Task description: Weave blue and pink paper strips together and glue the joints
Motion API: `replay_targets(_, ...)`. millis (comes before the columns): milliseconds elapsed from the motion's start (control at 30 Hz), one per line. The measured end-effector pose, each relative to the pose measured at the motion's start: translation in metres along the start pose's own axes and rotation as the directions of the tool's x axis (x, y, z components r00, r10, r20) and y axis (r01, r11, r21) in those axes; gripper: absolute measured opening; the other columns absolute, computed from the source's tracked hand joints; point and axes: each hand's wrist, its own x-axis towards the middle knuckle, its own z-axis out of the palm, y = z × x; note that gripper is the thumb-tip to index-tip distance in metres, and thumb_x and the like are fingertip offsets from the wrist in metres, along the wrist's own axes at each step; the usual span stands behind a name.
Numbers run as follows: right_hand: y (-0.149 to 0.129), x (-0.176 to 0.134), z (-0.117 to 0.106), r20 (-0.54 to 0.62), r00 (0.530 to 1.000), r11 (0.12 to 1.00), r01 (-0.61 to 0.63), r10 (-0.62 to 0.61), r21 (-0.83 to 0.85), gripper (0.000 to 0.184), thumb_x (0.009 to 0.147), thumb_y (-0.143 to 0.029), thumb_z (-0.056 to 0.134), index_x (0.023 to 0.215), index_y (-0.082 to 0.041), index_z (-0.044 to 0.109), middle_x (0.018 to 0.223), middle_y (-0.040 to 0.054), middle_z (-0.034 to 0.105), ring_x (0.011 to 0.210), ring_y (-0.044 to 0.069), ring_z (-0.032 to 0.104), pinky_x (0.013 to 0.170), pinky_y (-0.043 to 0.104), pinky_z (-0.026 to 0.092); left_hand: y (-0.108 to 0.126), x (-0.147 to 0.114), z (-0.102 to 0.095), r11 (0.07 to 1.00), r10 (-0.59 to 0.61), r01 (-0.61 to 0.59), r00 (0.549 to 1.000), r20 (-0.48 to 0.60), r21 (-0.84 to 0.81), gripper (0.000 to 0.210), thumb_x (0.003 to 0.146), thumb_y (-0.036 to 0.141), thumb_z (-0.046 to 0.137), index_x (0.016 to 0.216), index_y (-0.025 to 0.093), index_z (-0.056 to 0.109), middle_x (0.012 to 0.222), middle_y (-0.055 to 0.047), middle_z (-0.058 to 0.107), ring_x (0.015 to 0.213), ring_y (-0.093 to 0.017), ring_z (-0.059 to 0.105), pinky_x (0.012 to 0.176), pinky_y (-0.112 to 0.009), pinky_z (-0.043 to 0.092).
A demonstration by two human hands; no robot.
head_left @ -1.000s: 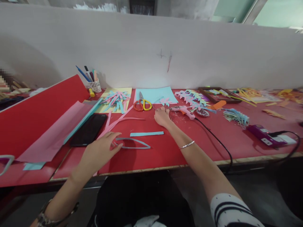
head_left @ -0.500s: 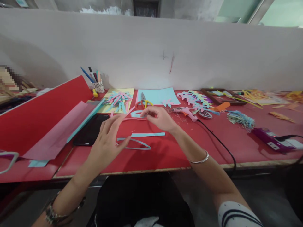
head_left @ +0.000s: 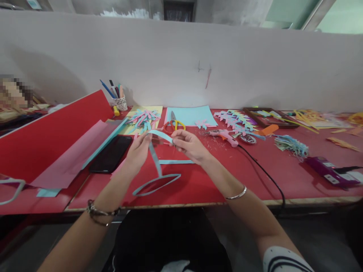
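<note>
A light blue paper strip (head_left: 161, 134) arches between my two hands above the red tabletop. My left hand (head_left: 137, 152) pinches its left end, and my right hand (head_left: 190, 146) pinches the other end between thumb and fingers. From below my left fingers a blue-grey length of paper strip (head_left: 155, 161) hangs down to a long narrow loop near the table's front edge. Whether it joins the arched strip is hidden by my fingers. Another flat blue paper strip (head_left: 177, 161) lies behind the loop. Scissors (head_left: 178, 125) with red and yellow handles rest just beyond my hands.
A black phone (head_left: 111, 154) and pink paper sheet (head_left: 70, 158) lie at left. Cut strips (head_left: 144, 119) pile on yellow paper behind. To the right are a pink glue gun (head_left: 225, 135) with its cord, a fringed paper bundle (head_left: 291, 145) and a purple device (head_left: 330, 172).
My left hand has closed on a blue strip that now stretches between both hands. The loop has shifted toward the front edge, with a length rising to my left hand.
</note>
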Motion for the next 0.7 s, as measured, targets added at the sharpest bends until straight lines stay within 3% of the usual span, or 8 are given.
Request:
replay_targets(100,0.007,-0.002,0.006,-0.007,0.999,0.993,-0.047,0.047,-0.106,0.016,0.063,-0.020,0.061,0.074,-0.018,0.051,0.059,-0.0061,0.057,0.044,0.003,0.044,0.043,0.017,0.036,0.003,0.010,0.011,0.963,-0.113,0.110,0.994,0.002,-0.247,0.024,0.076,0.030,0.048,0.089,0.015,0.061,0.076,-0.003,0.066,0.078,-0.016,0.061,0.070,-0.028,0.048)
replay_targets(200,0.013,-0.004,0.009,-0.008,0.999,0.979,-0.042,0.041,-0.201,0.011,0.064,-0.018,0.058,0.071,-0.018,0.050,0.058,-0.0066,0.054,0.047,0.004,0.048,0.045,0.017,0.038,0.008,0.015,0.021,0.898,-0.158,0.149,0.987,0.013,-0.414,0.018,0.078,0.023,0.045,0.087,0.016,0.060,0.069,0.000,0.063,0.071,-0.013,0.061,0.066,-0.024,0.048)
replay_targets(300,0.017,-0.003,0.009,0.009,0.999,0.965,-0.032,0.035,-0.261,0.008,0.067,-0.017,0.055,0.071,-0.017,0.049,0.059,-0.0062,0.052,0.049,0.005,0.049,0.047,0.018,0.039,0.011,0.015,0.025,0.847,-0.167,0.179,0.984,0.069,-0.500,0.017,0.081,0.020,0.042,0.078,0.017,0.058,0.054,0.003,0.054,0.054,-0.009,0.055,0.056,-0.020,0.045)
replay_targets(433,0.014,-0.003,0.005,-0.023,0.999,0.902,0.015,-0.028,-0.431,0.006,0.069,-0.017,0.054,0.071,-0.016,0.049,0.064,-0.0046,0.051,0.054,0.006,0.047,0.051,0.019,0.038,0.019,0.012,0.022,0.806,-0.166,0.206,0.978,0.122,-0.555,0.027,0.084,0.014,0.036,0.065,0.016,0.054,0.042,0.007,0.033,0.036,-0.004,0.033,0.044,-0.015,0.036)
replay_targets(500,0.008,-0.007,0.004,0.024,0.998,0.818,0.063,-0.060,-0.572,0.005,0.074,-0.020,0.051,0.073,-0.015,0.050,0.067,-0.0031,0.052,0.057,0.007,0.048,0.055,0.021,0.039,0.026,0.010,0.016,0.789,-0.173,0.206,0.978,0.114,-0.579,0.031,0.085,0.012,0.031,0.062,0.016,0.052,0.042,0.008,0.028,0.033,-0.004,0.025,0.041,-0.014,0.033)
replay_targets(567,0.004,-0.016,0.006,0.173,0.985,0.685,0.140,-0.021,-0.715,0.010,0.077,-0.023,0.052,0.081,-0.014,0.054,0.077,0.0012,0.058,0.067,0.010,0.052,0.063,0.023,0.042,0.034,0.007,0.009,0.776,-0.180,0.218,0.976,0.123,-0.592,0.033,0.085,0.013,0.029,0.061,0.017,0.051,0.043,0.008,0.026,0.033,-0.004,0.021,0.038,-0.014,0.030)
replay_targets(633,0.004,-0.027,0.011,0.370,0.925,0.514,0.280,0.080,-0.811,0.029,0.071,-0.027,0.063,0.096,-0.013,0.055,0.097,0.0083,0.059,0.088,0.016,0.053,0.076,0.029,0.042,0.043,0.003,0.002,0.762,-0.212,0.261,0.965,0.151,-0.593,0.035,0.087,0.020,0.027,0.062,0.016,0.051,0.046,0.007,0.026,0.034,-0.005,0.020,0.035,-0.014,0.026)
replay_targets(700,0.009,-0.038,0.018,0.448,0.877,0.346,0.371,0.175,-0.862,0.046,0.067,-0.031,0.068,0.106,-0.012,0.054,0.109,0.0143,0.056,0.101,0.022,0.050,0.083,0.033,0.039,0.049,-0.001,-0.003,0.736,-0.235,0.306,0.952,0.196,-0.604,0.036,0.087,0.028,0.027,0.064,0.016,0.052,0.048,0.006,0.028,0.036,-0.005,0.022,0.035,-0.015,0.026)
